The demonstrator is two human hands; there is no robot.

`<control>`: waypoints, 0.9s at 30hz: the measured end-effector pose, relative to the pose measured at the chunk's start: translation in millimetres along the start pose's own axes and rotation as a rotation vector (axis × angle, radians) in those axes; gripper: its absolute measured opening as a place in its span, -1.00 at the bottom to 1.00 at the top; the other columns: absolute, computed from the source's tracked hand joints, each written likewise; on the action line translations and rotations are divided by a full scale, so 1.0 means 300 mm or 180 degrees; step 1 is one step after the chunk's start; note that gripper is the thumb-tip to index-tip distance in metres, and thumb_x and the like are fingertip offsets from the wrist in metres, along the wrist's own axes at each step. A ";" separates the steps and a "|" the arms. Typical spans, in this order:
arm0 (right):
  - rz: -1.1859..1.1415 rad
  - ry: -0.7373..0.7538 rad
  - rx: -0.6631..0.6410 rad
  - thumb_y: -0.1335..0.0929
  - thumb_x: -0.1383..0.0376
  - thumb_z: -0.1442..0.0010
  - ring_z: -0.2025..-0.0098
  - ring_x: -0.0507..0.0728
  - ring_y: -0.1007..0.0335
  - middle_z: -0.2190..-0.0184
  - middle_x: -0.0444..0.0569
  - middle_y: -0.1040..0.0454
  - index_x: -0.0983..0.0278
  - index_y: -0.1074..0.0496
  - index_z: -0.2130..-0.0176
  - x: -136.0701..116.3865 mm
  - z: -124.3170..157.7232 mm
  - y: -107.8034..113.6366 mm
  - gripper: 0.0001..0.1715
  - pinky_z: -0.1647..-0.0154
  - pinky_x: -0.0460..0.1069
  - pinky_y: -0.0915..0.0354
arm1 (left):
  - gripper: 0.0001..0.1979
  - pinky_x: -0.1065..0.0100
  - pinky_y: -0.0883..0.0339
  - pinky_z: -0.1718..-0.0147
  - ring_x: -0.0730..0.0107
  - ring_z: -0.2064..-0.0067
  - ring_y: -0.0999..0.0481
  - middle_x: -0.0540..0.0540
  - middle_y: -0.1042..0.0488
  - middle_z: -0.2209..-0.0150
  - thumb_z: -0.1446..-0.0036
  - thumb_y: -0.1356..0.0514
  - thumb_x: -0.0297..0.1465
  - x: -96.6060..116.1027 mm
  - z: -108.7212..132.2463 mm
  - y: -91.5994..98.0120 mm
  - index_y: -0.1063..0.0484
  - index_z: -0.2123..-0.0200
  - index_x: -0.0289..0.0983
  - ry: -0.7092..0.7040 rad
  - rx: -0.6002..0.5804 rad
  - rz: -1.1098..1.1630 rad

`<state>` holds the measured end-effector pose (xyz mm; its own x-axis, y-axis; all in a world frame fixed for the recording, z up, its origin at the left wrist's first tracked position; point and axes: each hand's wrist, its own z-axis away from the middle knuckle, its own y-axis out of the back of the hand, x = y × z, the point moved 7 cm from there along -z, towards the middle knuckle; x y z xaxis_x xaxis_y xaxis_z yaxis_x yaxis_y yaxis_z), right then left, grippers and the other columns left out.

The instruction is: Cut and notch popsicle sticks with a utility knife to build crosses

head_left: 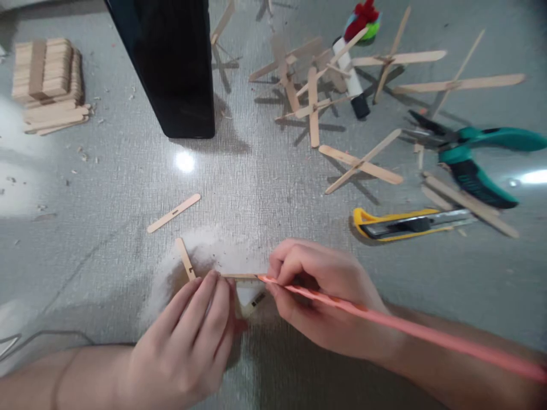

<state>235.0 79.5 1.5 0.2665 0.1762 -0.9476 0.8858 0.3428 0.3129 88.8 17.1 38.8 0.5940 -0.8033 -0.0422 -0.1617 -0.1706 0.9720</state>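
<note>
- While the black box [171, 62] ran off the top edge, bare table [265, 188] lay open just nearer than it.
- Left hand [188, 336], nearer still, pressed closed fingers on a craft stick [241, 276], hiding its left part.
- Right hand [316, 302] pinched a blurred pink pencil [405, 327], tip touching that stick.

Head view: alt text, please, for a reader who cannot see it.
The left hand holds a wooden stick on the grey table while the right hand puts the tip of a pink pencil to it. Beyond lie crossed stick pieces, teal pliers, a yellow utility knife and a stack of sticks.
</note>
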 end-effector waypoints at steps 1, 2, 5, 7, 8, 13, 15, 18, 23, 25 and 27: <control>0.0001 -0.0013 -0.0019 -0.36 0.46 -0.15 0.48 -0.05 -0.30 0.43 -0.17 -0.40 0.22 -0.26 0.40 0.002 0.000 -0.001 -0.79 0.46 -0.11 -0.23 | -0.73 0.14 -0.63 0.14 0.01 0.06 -0.66 -0.34 -0.61 0.03 -0.35 -0.16 -0.46 0.001 0.000 0.001 -0.53 0.04 -0.56 -0.0033 0.0024 0.0040; -0.0005 -0.0022 -0.0030 -0.36 0.46 -0.15 0.47 -0.04 -0.31 0.43 -0.16 -0.40 0.22 -0.26 0.40 0.004 0.000 -0.001 -0.79 0.46 -0.10 -0.23 | -0.73 0.15 -0.62 0.12 0.03 0.04 -0.65 -0.32 -0.60 0.01 -0.35 -0.13 -0.49 0.003 -0.001 0.001 -0.53 0.03 -0.54 -0.0079 0.0034 0.0100; -0.0053 -0.0002 -0.0035 -0.36 0.47 -0.14 0.46 -0.03 -0.32 0.43 -0.16 -0.41 0.22 -0.27 0.40 0.002 -0.002 0.002 -0.80 0.45 -0.09 -0.24 | -0.66 0.15 -0.60 0.05 0.04 -0.05 -0.61 -0.31 -0.56 -0.07 -0.35 0.01 -0.56 0.004 -0.002 -0.008 -0.51 -0.02 -0.52 -0.0223 -0.0022 0.0387; -0.0067 0.0014 -0.0034 -0.35 0.47 -0.15 0.46 -0.03 -0.32 0.43 -0.16 -0.41 0.21 -0.27 0.40 -0.001 -0.004 0.004 -0.80 0.45 -0.09 -0.25 | -0.64 0.13 -0.59 0.03 0.00 -0.09 -0.58 -0.33 -0.54 -0.10 -0.35 0.03 -0.57 0.002 -0.001 -0.018 -0.50 -0.03 -0.53 -0.0248 -0.0088 0.0570; -0.0068 0.0020 -0.0039 -0.35 0.47 -0.15 0.46 -0.03 -0.31 0.43 -0.16 -0.41 0.21 -0.27 0.40 -0.002 -0.004 0.004 -0.80 0.45 -0.09 -0.25 | -0.65 0.13 -0.59 0.03 -0.01 -0.10 -0.58 -0.35 -0.54 -0.10 -0.34 0.02 -0.57 0.001 0.000 -0.023 -0.49 -0.03 -0.54 -0.0252 -0.0120 0.0621; -0.0057 0.0025 -0.0067 -0.34 0.46 -0.18 0.48 -0.04 -0.28 0.45 -0.17 -0.40 0.22 -0.28 0.40 -0.004 -0.003 -0.003 -0.81 0.46 -0.09 -0.21 | -0.68 0.11 -0.61 0.08 -0.03 -0.06 -0.60 -0.37 -0.56 -0.07 -0.32 -0.02 -0.57 -0.004 0.000 -0.028 -0.50 -0.01 -0.54 -0.0184 -0.0094 0.0626; -0.0039 0.0052 -0.0077 -0.34 0.45 -0.19 0.48 -0.03 -0.27 0.46 -0.17 -0.39 0.22 -0.27 0.41 -0.006 -0.004 -0.005 -0.80 0.47 -0.09 -0.20 | -0.70 0.12 -0.61 0.08 -0.01 -0.05 -0.61 -0.36 -0.57 -0.05 -0.32 -0.03 -0.57 -0.009 0.000 -0.023 -0.52 0.03 -0.52 -0.0112 -0.0025 0.0661; -0.0036 0.0164 -0.0093 -0.34 0.45 -0.21 0.47 -0.02 -0.29 0.45 -0.17 -0.40 0.22 -0.27 0.40 -0.017 -0.007 -0.005 -0.80 0.47 -0.09 -0.20 | -0.71 0.12 -0.62 0.08 0.01 -0.03 -0.62 -0.34 -0.58 -0.04 -0.30 -0.06 -0.56 -0.014 0.002 -0.021 -0.52 0.04 -0.51 -0.0038 0.0022 0.0713; 0.0318 0.0792 -0.0122 -0.25 0.52 -0.28 0.27 0.03 -0.47 0.25 -0.03 -0.51 0.25 -0.39 0.18 -0.067 0.010 0.001 -0.77 0.24 -0.06 -0.37 | -0.68 0.12 -0.61 0.08 0.00 -0.02 -0.62 -0.34 -0.58 -0.04 -0.27 -0.08 -0.56 0.002 0.006 -0.018 -0.51 0.00 -0.52 -0.0090 0.0044 0.0563; 0.0757 0.1182 -0.0191 -0.23 0.56 -0.28 0.20 0.06 -0.49 0.15 0.04 -0.54 0.28 -0.41 0.11 -0.092 0.029 -0.006 -0.70 0.19 -0.04 -0.37 | -0.68 0.13 -0.61 0.08 0.01 -0.02 -0.62 -0.33 -0.58 -0.04 -0.26 -0.08 -0.55 0.009 0.008 -0.018 -0.51 -0.01 -0.53 -0.0074 0.0043 0.0491; 0.1166 0.1469 -0.0341 -0.22 0.54 -0.31 0.25 0.08 -0.47 0.15 0.06 -0.55 0.31 -0.43 0.12 -0.106 0.047 -0.023 -0.72 0.25 -0.02 -0.33 | -0.67 0.12 -0.61 0.09 -0.01 -0.03 -0.62 -0.33 -0.57 -0.05 -0.26 -0.07 -0.55 0.015 0.009 -0.017 -0.51 -0.01 -0.53 -0.0065 0.0050 0.0429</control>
<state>225.6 58.6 28.5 0.3335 0.6749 -0.6582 0.7177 0.2709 0.6415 90.2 12.7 32.9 0.5499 -0.8310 0.0836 -0.2512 -0.0691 0.9655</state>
